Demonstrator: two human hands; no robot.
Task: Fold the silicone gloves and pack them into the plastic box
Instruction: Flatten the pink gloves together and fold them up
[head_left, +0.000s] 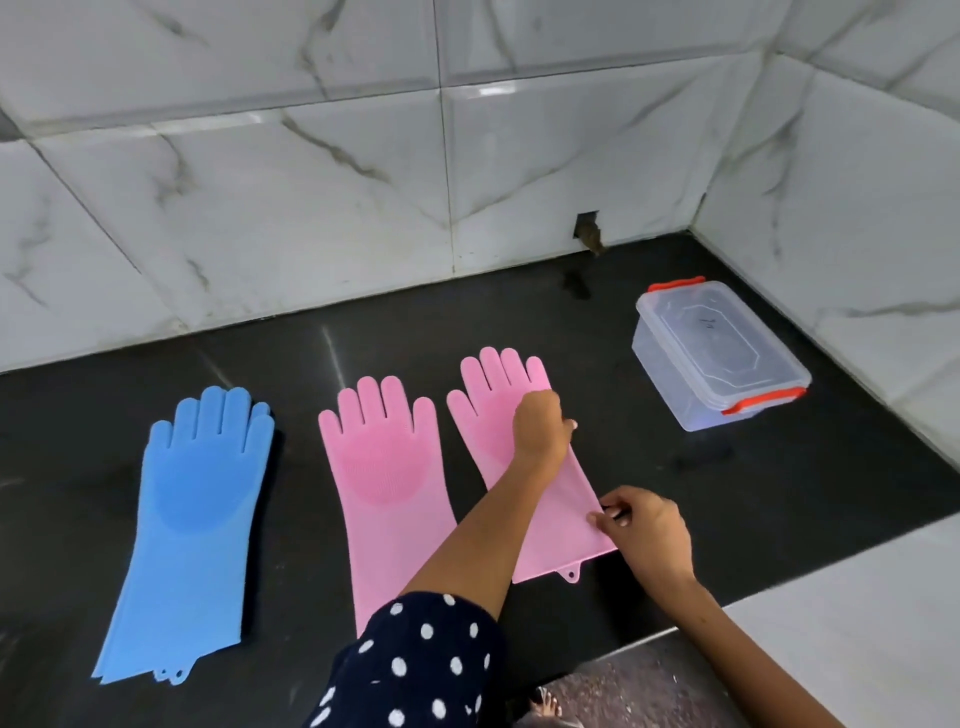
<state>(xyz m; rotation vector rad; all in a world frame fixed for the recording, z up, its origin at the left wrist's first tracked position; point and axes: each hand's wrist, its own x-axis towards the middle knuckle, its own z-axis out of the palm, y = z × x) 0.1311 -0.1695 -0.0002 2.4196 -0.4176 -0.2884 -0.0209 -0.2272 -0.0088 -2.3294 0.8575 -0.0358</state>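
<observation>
Right-most flat pink silicone glove (498, 441) lies palm-side down on the black polished desk (727, 493), just beside a second pink silicone glove (387, 483); blue silicone gloves (192, 519), apparently stacked, well apart on the left. Left hand (540, 426) pinches the glove's right edge near the palm, right hand (644, 525) pinches the cuff edge. Silicone looks floppy, grippy, light: likely springs back, so hold edges and press the crease. Clear lidded plastic box with orange clips (719, 353) is closed, near the wall corner.
</observation>
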